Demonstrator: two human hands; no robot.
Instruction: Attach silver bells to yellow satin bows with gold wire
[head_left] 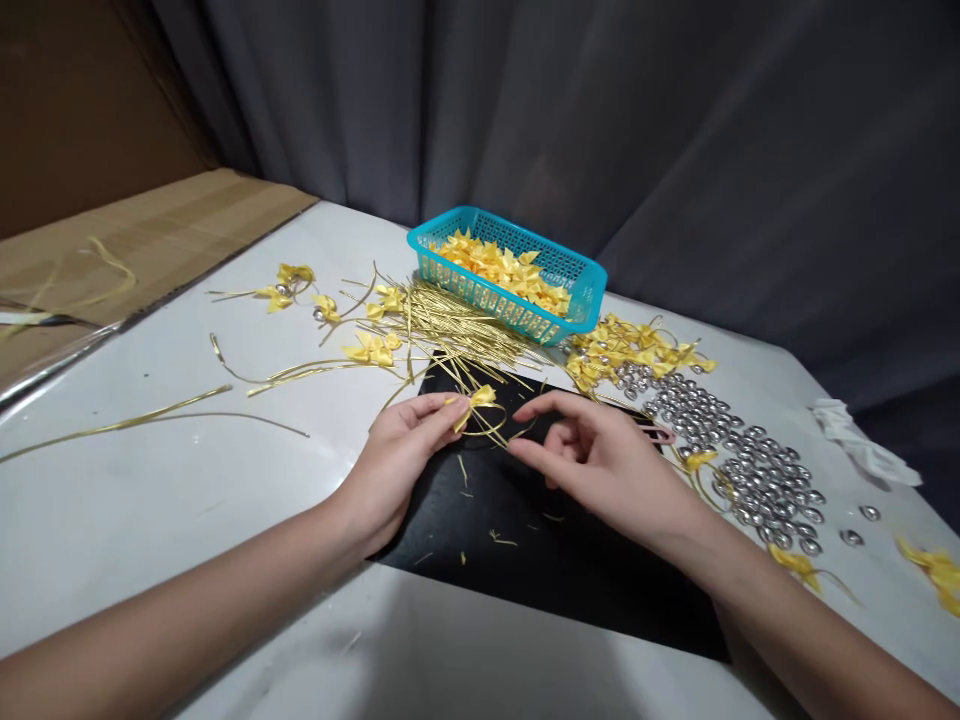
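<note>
Between the thumb and fingers of my left hand (409, 445) is a small yellow ribbon bow (482, 396), with a gold cord (487, 433) looping from it to the right. My right hand (581, 445) is just right of the loop, thumb and index finger apart, the other fingers curled. Its thumb tip is close to the cord's end; whether they touch I cannot tell. Both hands are above a black mat (525, 560) scattered with short cord scraps.
Behind the mat stands a blue basket (592, 300) of yellow bows, gold cords (457, 325) heaped before it. To the right lie finished-looking bows (630, 345), many silver beads (772, 480) and a white crumpled piece (862, 440). Cardboard (172, 225) covers the left.
</note>
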